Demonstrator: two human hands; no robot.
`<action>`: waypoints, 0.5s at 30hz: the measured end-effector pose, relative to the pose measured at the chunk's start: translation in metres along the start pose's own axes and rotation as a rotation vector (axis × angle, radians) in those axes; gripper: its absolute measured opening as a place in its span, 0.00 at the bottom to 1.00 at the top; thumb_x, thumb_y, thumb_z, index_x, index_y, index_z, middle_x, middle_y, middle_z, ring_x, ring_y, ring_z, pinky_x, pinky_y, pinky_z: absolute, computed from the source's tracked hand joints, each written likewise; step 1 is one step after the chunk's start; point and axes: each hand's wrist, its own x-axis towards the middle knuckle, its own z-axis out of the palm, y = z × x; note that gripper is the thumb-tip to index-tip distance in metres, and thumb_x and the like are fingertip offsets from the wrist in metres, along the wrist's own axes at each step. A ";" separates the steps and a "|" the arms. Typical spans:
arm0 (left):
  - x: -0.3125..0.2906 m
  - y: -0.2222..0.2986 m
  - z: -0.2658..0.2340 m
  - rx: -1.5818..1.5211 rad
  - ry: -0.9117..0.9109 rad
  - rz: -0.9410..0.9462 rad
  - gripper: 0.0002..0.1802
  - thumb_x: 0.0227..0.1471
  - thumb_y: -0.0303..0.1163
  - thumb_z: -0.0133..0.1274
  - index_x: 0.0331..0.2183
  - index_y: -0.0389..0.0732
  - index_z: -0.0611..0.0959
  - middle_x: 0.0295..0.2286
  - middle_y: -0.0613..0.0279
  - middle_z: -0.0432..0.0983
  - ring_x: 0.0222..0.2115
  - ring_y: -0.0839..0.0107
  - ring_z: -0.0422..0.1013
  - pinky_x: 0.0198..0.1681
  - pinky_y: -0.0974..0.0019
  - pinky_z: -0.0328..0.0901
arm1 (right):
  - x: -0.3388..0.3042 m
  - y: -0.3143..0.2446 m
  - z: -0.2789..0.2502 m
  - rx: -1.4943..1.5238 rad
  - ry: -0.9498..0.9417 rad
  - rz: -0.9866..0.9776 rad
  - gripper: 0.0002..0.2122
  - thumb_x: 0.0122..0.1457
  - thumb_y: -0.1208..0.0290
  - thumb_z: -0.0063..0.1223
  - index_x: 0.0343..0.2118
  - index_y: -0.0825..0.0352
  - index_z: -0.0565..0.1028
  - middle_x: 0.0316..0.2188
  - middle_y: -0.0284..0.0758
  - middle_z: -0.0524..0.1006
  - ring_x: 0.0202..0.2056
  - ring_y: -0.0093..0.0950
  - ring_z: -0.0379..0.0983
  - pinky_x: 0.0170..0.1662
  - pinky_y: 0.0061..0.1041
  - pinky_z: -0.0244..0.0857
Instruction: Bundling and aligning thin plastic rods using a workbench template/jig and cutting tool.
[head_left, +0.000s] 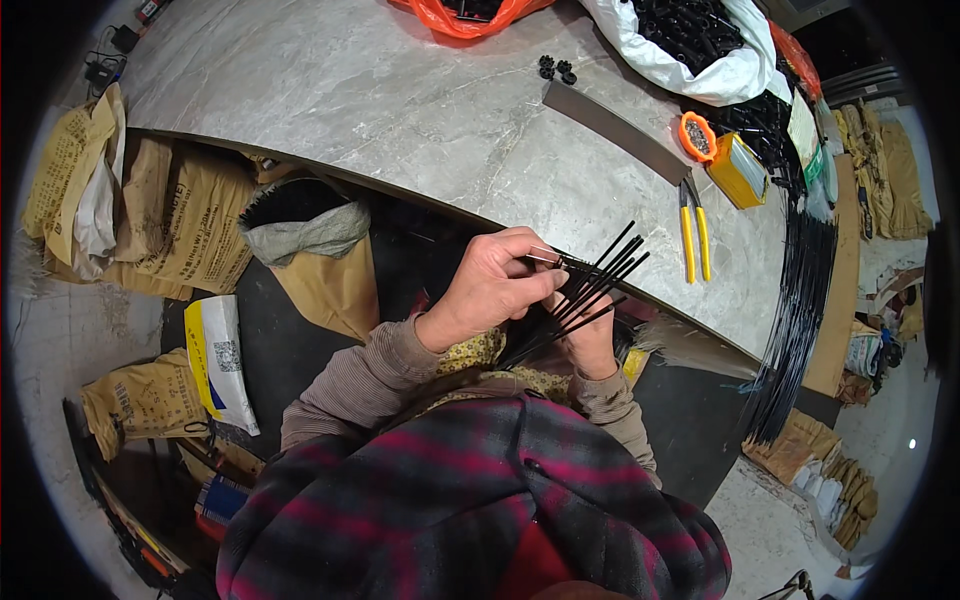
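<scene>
In front of my body, at the edge of the grey marble-patterned table [400, 110], my two hands are close together. My right hand [588, 338] is closed round a bundle of thin black rods [601, 285], whose ends fan out up and to the right. On its left, my left hand [497, 280] pinches with thumb and fingers beside the rods. A thin, shiny wire-like piece [543, 250] shows at those fingertips; its far end is hard to make out. Pliers with yellow handles [694, 240] lie on the table to the right of the rods.
A dark flat strip [618, 132], an orange bowl [697, 136] of small metal bits and a yellow box [738, 172] lie further back. Behind stands a white sack [735, 85] of black parts. Long black rods [795, 310] hang over the right edge. Paper sacks [205, 215] stand left.
</scene>
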 end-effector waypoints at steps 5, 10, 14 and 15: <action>0.001 -0.001 0.001 0.033 0.013 0.017 0.04 0.56 0.21 0.60 0.33 0.34 0.80 0.25 0.68 0.76 0.19 0.89 0.66 0.15 0.78 0.55 | -0.002 0.009 -0.002 0.034 0.019 0.003 0.05 0.66 0.73 0.58 0.39 0.69 0.79 0.31 0.24 0.80 0.32 0.12 0.73 0.36 0.15 0.68; -0.001 -0.001 0.001 -0.005 0.012 -0.016 0.05 0.56 0.21 0.61 0.35 0.34 0.80 0.25 0.70 0.74 0.19 0.88 0.65 0.16 0.78 0.56 | -0.003 0.016 -0.005 0.117 0.044 0.070 0.10 0.62 0.77 0.59 0.46 0.72 0.80 0.39 0.31 0.82 0.39 0.19 0.76 0.44 0.20 0.70; -0.004 -0.002 0.000 -0.057 0.025 -0.013 0.06 0.57 0.21 0.60 0.38 0.33 0.81 0.25 0.70 0.73 0.19 0.87 0.64 0.18 0.77 0.57 | -0.001 0.005 0.001 0.082 0.027 0.025 0.07 0.66 0.74 0.57 0.43 0.70 0.79 0.33 0.25 0.81 0.34 0.13 0.74 0.37 0.15 0.69; -0.005 -0.003 -0.001 -0.085 0.016 -0.021 0.07 0.58 0.21 0.60 0.39 0.33 0.81 0.25 0.70 0.73 0.19 0.86 0.64 0.19 0.77 0.58 | -0.001 0.003 0.001 0.082 0.019 0.035 0.07 0.65 0.74 0.57 0.43 0.70 0.79 0.33 0.25 0.81 0.34 0.13 0.74 0.38 0.16 0.69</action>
